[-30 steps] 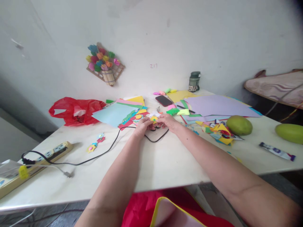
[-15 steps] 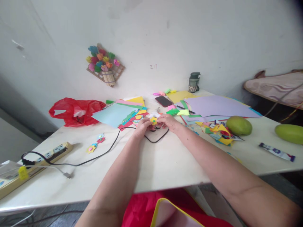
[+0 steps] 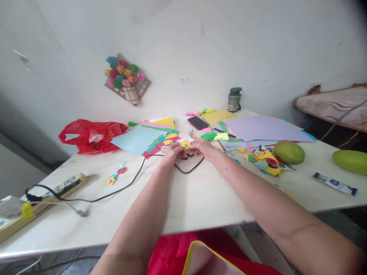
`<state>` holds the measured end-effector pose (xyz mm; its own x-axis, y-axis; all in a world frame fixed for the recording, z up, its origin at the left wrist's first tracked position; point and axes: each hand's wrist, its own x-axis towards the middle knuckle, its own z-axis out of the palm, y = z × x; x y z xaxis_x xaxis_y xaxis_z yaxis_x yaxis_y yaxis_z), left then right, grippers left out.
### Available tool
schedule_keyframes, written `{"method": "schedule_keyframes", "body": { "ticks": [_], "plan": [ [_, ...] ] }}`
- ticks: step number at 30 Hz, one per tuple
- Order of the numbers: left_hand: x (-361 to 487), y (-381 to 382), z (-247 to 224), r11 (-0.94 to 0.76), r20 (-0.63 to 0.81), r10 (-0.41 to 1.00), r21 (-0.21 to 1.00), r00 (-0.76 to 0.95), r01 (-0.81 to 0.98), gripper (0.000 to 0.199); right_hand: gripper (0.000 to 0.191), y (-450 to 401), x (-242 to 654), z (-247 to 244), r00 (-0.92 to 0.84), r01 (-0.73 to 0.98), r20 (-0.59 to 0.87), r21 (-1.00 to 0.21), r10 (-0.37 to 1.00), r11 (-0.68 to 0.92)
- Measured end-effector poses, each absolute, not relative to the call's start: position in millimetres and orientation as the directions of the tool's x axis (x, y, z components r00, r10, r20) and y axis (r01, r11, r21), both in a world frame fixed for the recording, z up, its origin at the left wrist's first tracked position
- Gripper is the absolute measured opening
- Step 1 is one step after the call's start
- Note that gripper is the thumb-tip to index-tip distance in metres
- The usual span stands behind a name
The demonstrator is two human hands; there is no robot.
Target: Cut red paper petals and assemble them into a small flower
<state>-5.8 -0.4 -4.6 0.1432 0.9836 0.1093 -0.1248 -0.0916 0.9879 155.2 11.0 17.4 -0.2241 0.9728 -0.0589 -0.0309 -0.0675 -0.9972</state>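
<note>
A small yellow paper flower [image 3: 185, 144] with a green centre is held between both hands near the middle of the table. My left hand [image 3: 172, 153] has its fingers closed on the flower's left side. From the right, my right hand [image 3: 202, 148] pinches its other edge. White paper shows just behind the flower. A black cord [image 3: 187, 172] loops on the table below the hands. More cut paper flowers [image 3: 167, 143] lie behind my left hand, and a short row of small flowers [image 3: 121, 170] rests to the left.
Left are a red plastic bag [image 3: 83, 133] and a power strip [image 3: 57, 189]. Coloured sheets [image 3: 255, 128], a phone [image 3: 197, 122] and a cup [image 3: 234, 100] stand or lie behind. On the right are paper scraps [image 3: 271, 162], green fruits [image 3: 289, 152] and a tube [image 3: 335, 184].
</note>
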Motion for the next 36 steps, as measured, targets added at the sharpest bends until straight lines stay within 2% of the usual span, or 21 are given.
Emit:
{"method": "schedule_keyframes", "body": {
  "ticks": [14,36],
  "plan": [
    [-3.3,-3.6,-0.4,-0.077,0.094,0.983,0.991,0.157,-0.108,0.020,0.009,11.6,154.7,16.7,-0.211,0.006,-0.069,-0.998,0.975,-0.069],
    [-4.0,-3.8,-1.4,-0.102,0.124,0.974,0.987,0.187,-0.122,0.023,0.006,8.6,154.5,19.3,-0.217,-0.032,-0.082,-0.995,0.973,-0.091]
  ]
}}
